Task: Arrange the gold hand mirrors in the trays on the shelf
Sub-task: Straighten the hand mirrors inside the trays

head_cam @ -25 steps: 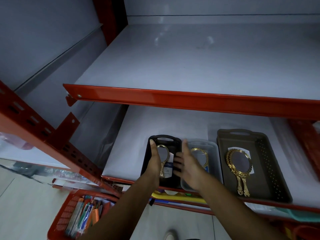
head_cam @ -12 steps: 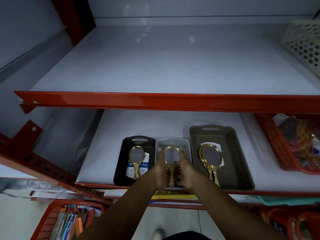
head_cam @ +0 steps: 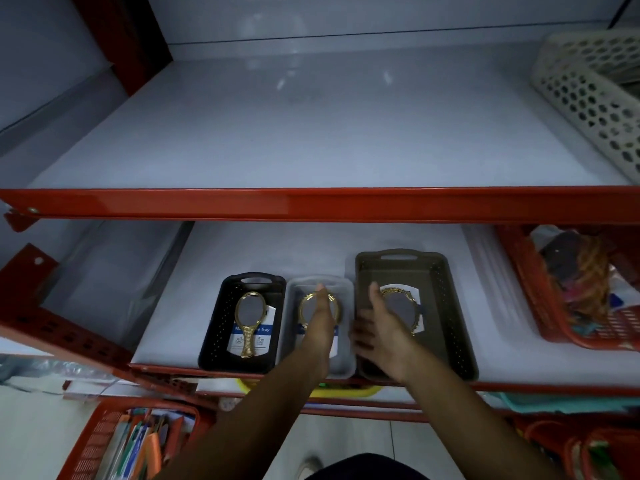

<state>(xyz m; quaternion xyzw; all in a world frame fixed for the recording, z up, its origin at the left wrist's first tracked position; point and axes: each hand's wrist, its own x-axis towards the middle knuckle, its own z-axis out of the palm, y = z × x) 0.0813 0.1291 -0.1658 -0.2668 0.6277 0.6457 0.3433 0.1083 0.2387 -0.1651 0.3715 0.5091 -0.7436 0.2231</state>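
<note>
Three trays stand side by side on the lower shelf. The black tray on the left holds a gold hand mirror lying flat. The small grey tray in the middle holds another gold mirror, mostly covered by my left hand, which lies flat over it with straight fingers. The larger brown tray on the right holds a bigger ornate gold mirror. My right hand hovers open over that tray's left wall, fingers spread, gripping nothing.
A red shelf beam crosses above the trays. A red basket of mixed goods sits to the right, a cream perforated basket on the upper shelf. Below left is a red basket with stationery.
My hands have left the middle mirror's handle. The left hand now lies flat over that mirror and the right hand has moved right to the brown tray's edge.
</note>
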